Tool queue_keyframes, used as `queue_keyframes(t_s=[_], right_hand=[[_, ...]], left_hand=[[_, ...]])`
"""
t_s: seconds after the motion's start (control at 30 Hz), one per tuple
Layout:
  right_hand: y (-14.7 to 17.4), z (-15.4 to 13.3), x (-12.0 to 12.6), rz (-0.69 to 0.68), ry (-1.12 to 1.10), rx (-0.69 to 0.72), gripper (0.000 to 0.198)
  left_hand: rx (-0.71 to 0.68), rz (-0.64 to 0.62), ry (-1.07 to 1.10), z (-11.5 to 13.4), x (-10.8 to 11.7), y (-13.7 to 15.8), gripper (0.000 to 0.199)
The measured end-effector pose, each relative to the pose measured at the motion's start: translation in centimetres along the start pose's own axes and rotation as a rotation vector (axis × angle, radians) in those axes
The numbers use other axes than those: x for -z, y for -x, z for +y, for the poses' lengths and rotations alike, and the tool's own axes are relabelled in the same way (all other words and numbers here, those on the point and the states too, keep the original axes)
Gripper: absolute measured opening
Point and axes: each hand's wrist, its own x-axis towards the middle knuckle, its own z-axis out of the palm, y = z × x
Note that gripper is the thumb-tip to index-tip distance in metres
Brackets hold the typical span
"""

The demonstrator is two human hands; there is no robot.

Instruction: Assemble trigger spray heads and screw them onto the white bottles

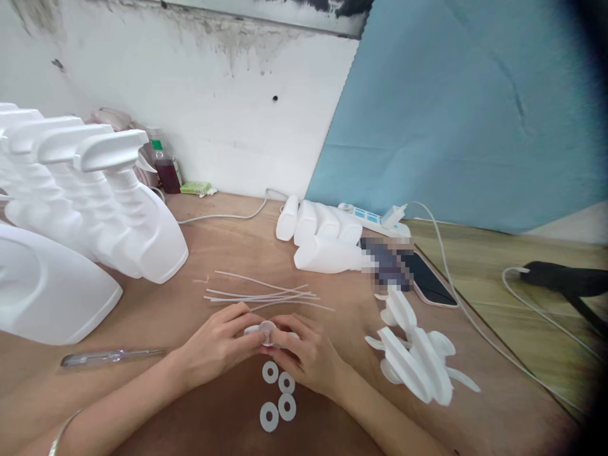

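My left hand (218,343) and my right hand (311,352) meet over the middle of the table, both closed on a white trigger sprayer head (267,332). Its round collar faces up towards me between my fingertips; most of its body is hidden by my fingers. Just below my hands lie several flat white ring washers (287,406). Beyond my fingers, thin white dip tubes (256,296) are loosely crossed on the tabletop. Several more white sprayer heads (418,367) form a pile to the right of my right hand.
Large white spray bottles (152,234) with heads on crowd the left side. A clear-handled screwdriver (111,358) lies near my left forearm. Small white bottles (327,253), a phone (430,278) and a power strip (368,218) are at the back right, with a white cable (446,266) along the right edge.
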Motion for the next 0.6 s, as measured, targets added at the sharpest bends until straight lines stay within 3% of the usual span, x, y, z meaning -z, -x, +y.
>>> queue_keyframes(t_s=[0.17,0.27,0.43,0.6], right_hand=[[-0.1,0.1,-0.2,0.002,0.012,0.01,0.008],[0.2,0.2,-0.5,0.048,0.0,0.038,0.017],[0.9,0.3,-1.2,0.195,-0.023,-0.015,0.036],[1.0,0.2,-1.4,0.211,-0.032,-0.011,0.042]], left_hand=[[0.056,-0.025,0.077,0.2,-0.2,-0.1,0.008],[0.102,-0.02,0.1,0.5,-0.3,0.1,0.009],[0.136,0.0,0.008,0.6,0.0,0.1,0.017],[0.079,0.017,-0.134,0.9,0.0,-0.1,0.013]])
